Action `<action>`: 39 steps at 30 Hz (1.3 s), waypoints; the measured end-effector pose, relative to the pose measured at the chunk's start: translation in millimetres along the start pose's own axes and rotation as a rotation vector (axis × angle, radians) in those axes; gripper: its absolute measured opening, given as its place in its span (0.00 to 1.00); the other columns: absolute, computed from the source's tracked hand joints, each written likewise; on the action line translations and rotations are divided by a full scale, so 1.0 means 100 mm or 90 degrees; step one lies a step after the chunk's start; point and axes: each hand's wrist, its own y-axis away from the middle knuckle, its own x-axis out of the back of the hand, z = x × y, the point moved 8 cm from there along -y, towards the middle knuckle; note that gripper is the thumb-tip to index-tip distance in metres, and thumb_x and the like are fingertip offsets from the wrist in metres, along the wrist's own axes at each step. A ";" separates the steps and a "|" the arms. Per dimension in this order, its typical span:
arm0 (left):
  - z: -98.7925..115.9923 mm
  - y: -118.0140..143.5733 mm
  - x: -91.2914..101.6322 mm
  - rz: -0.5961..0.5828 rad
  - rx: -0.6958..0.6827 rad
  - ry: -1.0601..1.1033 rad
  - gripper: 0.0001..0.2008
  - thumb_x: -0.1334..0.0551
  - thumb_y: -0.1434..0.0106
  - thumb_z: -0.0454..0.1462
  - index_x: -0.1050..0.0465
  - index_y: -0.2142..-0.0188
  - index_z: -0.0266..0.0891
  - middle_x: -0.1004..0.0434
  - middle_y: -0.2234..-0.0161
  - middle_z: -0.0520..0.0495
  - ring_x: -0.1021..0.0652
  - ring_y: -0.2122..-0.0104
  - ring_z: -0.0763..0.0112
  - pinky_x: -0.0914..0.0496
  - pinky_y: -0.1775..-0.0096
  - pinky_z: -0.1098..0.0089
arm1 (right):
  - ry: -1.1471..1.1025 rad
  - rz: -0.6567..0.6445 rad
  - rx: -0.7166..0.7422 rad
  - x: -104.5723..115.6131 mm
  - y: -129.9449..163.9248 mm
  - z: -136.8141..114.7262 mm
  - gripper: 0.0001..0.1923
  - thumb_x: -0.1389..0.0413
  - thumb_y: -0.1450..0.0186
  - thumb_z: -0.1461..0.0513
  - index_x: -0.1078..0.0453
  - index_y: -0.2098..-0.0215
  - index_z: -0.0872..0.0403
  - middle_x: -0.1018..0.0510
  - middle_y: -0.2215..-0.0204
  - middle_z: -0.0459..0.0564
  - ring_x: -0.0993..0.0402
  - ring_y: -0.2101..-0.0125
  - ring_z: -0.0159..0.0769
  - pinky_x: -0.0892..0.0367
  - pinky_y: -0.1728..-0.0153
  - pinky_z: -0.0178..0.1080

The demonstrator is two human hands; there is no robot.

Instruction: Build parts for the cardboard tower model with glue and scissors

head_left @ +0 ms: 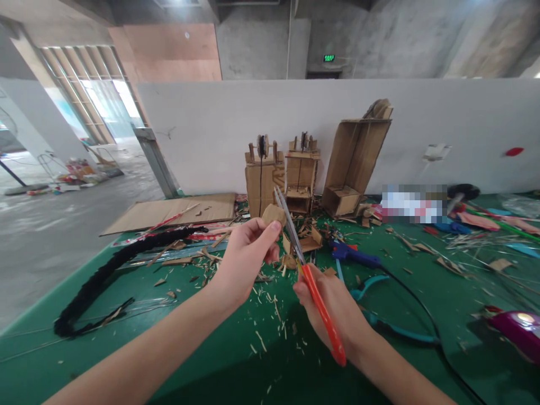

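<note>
Spreading across the lower frame, a green table (422, 292) carries cardboard scraps, with cardboard models (301, 174) at twelve o'clock against a white wall (211, 129). Bare concrete floor lies at nine o'clock. The left hand (244, 259) pinches a cardboard piece (273, 215) at centre; the right hand (333, 309) grips orange scissors (312, 287), blades just beside that piece. A blurred patch at two o'clock hides something, and a purple object (517, 332) at four o'clock is cut off.
</note>
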 end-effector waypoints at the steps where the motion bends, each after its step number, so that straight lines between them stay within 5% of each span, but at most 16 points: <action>1: 0.00 0.00 0.00 0.000 0.003 0.004 0.14 0.38 0.40 0.40 0.38 0.78 0.37 0.37 0.82 0.56 0.35 0.82 0.82 0.42 0.79 0.77 | -0.011 0.001 -0.006 0.00 0.00 0.01 0.21 0.61 0.33 0.46 0.45 0.74 0.51 0.33 0.82 0.46 0.37 0.83 0.35 0.46 0.79 0.36; 7: 0.03 -0.02 0.02 0.002 0.005 -0.009 0.12 0.38 0.40 0.40 0.38 0.75 0.38 0.35 0.81 0.56 0.31 0.82 0.81 0.40 0.78 0.77 | 0.004 0.060 0.012 0.07 -0.01 0.02 0.22 0.63 0.34 0.45 0.49 0.77 0.49 0.36 0.83 0.45 0.41 0.84 0.34 0.48 0.80 0.36; 12: 0.11 -0.05 0.05 0.004 -0.014 -0.025 0.07 0.39 0.39 0.39 0.35 0.69 0.38 0.26 0.68 0.51 0.27 0.81 0.80 0.37 0.79 0.76 | -0.053 0.066 0.076 0.09 -0.02 0.01 0.19 0.62 0.33 0.47 0.42 0.71 0.51 0.31 0.77 0.48 0.33 0.78 0.37 0.42 0.76 0.37; 21: 0.11 -0.08 0.09 0.015 -0.011 -0.011 0.06 0.37 0.42 0.36 0.33 0.73 0.37 0.34 0.83 0.56 0.35 0.83 0.82 0.40 0.80 0.79 | -0.069 0.026 0.108 0.05 0.01 -0.05 0.18 0.60 0.34 0.47 0.43 0.65 0.52 0.31 0.73 0.51 0.30 0.73 0.42 0.36 0.69 0.44; 32: 0.10 -0.05 0.03 -0.031 0.021 -0.057 0.06 0.38 0.41 0.36 0.30 0.72 0.36 0.27 0.77 0.51 0.25 0.79 0.78 0.35 0.76 0.76 | -0.020 0.032 0.058 0.05 -0.01 0.02 0.20 0.61 0.34 0.47 0.41 0.67 0.52 0.29 0.75 0.51 0.30 0.75 0.41 0.38 0.72 0.41; 39: 0.06 -0.04 0.04 -0.017 0.031 -0.051 0.08 0.38 0.41 0.38 0.31 0.74 0.35 0.26 0.75 0.50 0.31 0.82 0.82 0.39 0.79 0.77 | 0.012 0.008 0.021 0.05 -0.03 0.03 0.18 0.61 0.33 0.49 0.42 0.71 0.51 0.30 0.79 0.48 0.33 0.79 0.38 0.42 0.74 0.38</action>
